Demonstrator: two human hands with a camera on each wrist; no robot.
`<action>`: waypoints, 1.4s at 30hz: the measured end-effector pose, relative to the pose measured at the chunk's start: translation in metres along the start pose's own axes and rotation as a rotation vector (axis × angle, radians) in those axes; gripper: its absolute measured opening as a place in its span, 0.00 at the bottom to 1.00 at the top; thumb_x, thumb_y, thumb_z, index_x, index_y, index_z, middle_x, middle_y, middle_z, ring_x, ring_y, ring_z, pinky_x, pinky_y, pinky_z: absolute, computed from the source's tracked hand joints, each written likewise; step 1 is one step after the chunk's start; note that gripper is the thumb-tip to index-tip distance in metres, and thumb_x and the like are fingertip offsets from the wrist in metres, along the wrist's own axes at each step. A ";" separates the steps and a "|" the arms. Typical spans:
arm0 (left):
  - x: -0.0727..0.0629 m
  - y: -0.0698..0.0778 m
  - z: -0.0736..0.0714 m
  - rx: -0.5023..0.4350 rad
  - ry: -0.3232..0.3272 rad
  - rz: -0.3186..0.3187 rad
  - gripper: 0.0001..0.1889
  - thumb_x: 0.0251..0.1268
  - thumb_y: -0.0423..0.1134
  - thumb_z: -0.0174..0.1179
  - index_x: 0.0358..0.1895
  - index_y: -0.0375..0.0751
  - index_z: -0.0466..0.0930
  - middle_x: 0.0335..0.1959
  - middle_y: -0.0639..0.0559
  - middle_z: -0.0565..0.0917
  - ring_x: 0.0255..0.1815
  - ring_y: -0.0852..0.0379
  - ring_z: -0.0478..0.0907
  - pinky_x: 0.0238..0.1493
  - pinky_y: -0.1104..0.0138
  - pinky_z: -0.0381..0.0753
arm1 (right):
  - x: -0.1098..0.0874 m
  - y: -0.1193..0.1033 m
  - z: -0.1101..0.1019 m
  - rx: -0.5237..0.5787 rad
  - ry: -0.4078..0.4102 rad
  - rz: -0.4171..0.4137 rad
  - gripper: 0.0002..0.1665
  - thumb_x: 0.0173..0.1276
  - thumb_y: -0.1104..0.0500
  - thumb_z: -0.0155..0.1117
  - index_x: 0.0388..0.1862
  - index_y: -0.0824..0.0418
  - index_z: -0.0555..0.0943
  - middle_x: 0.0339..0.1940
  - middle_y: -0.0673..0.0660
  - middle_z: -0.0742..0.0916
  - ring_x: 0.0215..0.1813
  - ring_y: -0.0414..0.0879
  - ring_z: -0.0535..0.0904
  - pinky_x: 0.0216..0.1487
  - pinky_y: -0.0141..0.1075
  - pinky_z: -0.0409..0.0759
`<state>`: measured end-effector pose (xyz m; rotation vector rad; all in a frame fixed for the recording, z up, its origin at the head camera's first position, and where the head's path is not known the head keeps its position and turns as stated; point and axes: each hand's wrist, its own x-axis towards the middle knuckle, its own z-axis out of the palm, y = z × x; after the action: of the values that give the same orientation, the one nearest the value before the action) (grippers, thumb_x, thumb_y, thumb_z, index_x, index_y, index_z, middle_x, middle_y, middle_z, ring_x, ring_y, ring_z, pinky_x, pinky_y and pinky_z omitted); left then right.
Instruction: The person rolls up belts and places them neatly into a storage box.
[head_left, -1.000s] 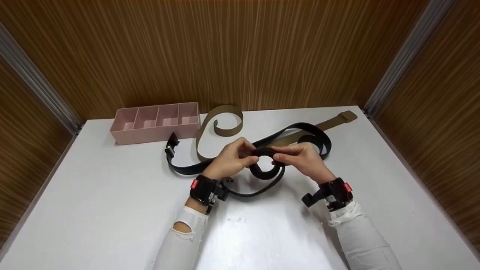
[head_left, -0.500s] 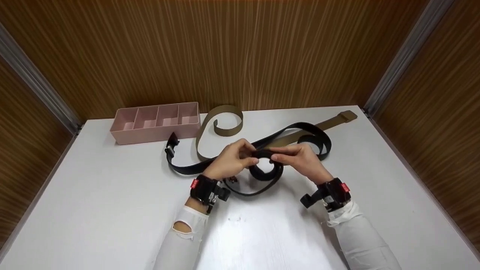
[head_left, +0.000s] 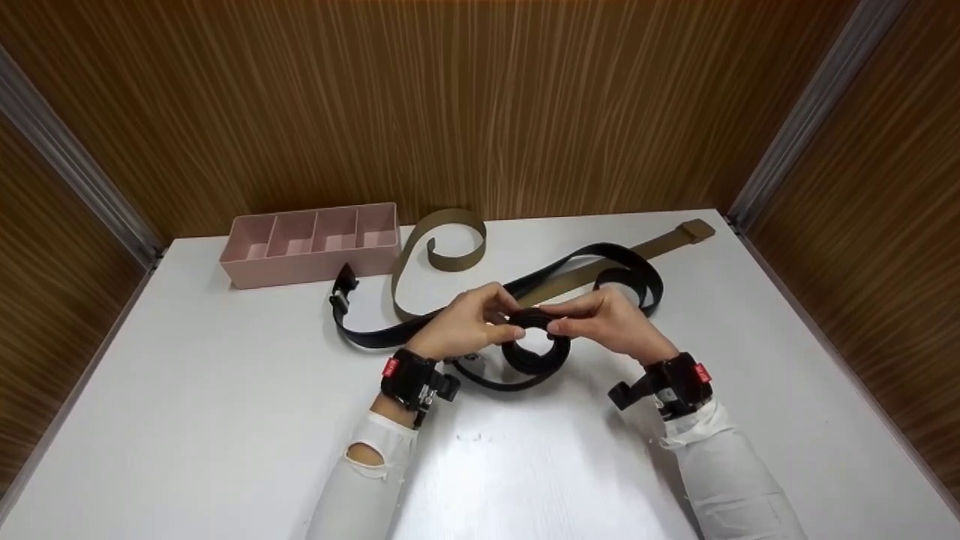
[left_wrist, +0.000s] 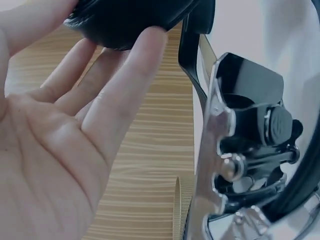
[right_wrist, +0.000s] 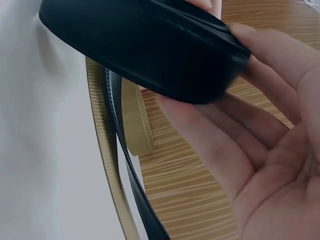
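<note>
Right hand (head_left: 613,328), coiled belt (head_left: 530,365) (tail (head_left: 510,387) leftward)

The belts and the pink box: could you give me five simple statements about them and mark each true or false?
1. The left hand and the right hand both hold the coiled black belt. True.
2. The pink box has three compartments. False: the pink box has four.
3. The other black belt crosses the tan belt. True.
4. The tan belt lies straight along its whole length. False: one end curls round.
5. The pink box stands right of the tan belt in the head view. False: it stands left.
</note>
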<state>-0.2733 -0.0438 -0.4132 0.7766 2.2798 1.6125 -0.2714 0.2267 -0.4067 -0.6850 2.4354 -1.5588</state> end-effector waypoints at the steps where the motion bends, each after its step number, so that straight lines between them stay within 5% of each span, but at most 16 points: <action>1: 0.000 0.000 0.000 0.006 -0.007 0.001 0.15 0.67 0.38 0.72 0.52 0.40 0.80 0.42 0.48 0.88 0.42 0.56 0.85 0.41 0.66 0.82 | 0.000 0.000 0.000 -0.013 -0.013 0.004 0.18 0.66 0.57 0.78 0.54 0.58 0.90 0.46 0.55 0.92 0.43 0.38 0.87 0.43 0.29 0.84; 4: 0.000 0.000 0.001 0.014 0.010 0.003 0.14 0.67 0.37 0.72 0.51 0.40 0.81 0.42 0.49 0.88 0.41 0.57 0.85 0.41 0.66 0.82 | 0.000 -0.001 0.001 0.010 -0.006 0.026 0.19 0.66 0.57 0.78 0.55 0.59 0.89 0.47 0.56 0.92 0.44 0.38 0.87 0.44 0.29 0.84; 13: 0.004 -0.002 0.002 -0.085 0.193 0.087 0.15 0.67 0.30 0.70 0.53 0.33 0.78 0.45 0.43 0.87 0.46 0.54 0.86 0.48 0.66 0.82 | 0.005 0.001 0.008 0.178 0.204 -0.037 0.20 0.65 0.61 0.78 0.56 0.62 0.89 0.50 0.59 0.91 0.48 0.45 0.89 0.50 0.35 0.86; 19: 0.003 -0.001 0.002 -0.118 0.118 0.064 0.16 0.68 0.31 0.70 0.53 0.33 0.76 0.45 0.42 0.86 0.46 0.53 0.86 0.46 0.65 0.84 | 0.001 -0.001 0.004 0.128 0.159 -0.081 0.18 0.65 0.64 0.77 0.54 0.64 0.88 0.47 0.61 0.91 0.45 0.45 0.90 0.47 0.34 0.86; 27: 0.001 -0.003 0.001 0.009 0.017 0.054 0.17 0.64 0.37 0.73 0.51 0.38 0.79 0.45 0.48 0.88 0.49 0.55 0.85 0.48 0.63 0.81 | 0.000 -0.005 -0.002 -0.037 0.017 -0.055 0.17 0.65 0.58 0.79 0.53 0.58 0.90 0.43 0.55 0.93 0.43 0.40 0.88 0.42 0.29 0.83; 38: 0.003 -0.006 0.003 -0.075 0.175 0.065 0.14 0.67 0.31 0.71 0.51 0.35 0.77 0.43 0.44 0.87 0.44 0.53 0.86 0.50 0.63 0.83 | 0.006 0.001 0.009 0.120 0.179 -0.050 0.21 0.65 0.63 0.78 0.57 0.63 0.88 0.48 0.62 0.91 0.44 0.42 0.90 0.47 0.32 0.86; 42: 0.004 -0.006 0.003 -0.084 0.148 0.054 0.15 0.67 0.32 0.71 0.51 0.34 0.77 0.44 0.43 0.87 0.45 0.52 0.86 0.50 0.63 0.83 | 0.005 0.000 0.007 0.112 0.159 -0.090 0.21 0.65 0.67 0.77 0.57 0.66 0.87 0.46 0.66 0.91 0.42 0.43 0.91 0.45 0.32 0.86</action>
<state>-0.2764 -0.0409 -0.4198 0.7264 2.2906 1.8339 -0.2731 0.2187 -0.4098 -0.6839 2.4339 -1.8352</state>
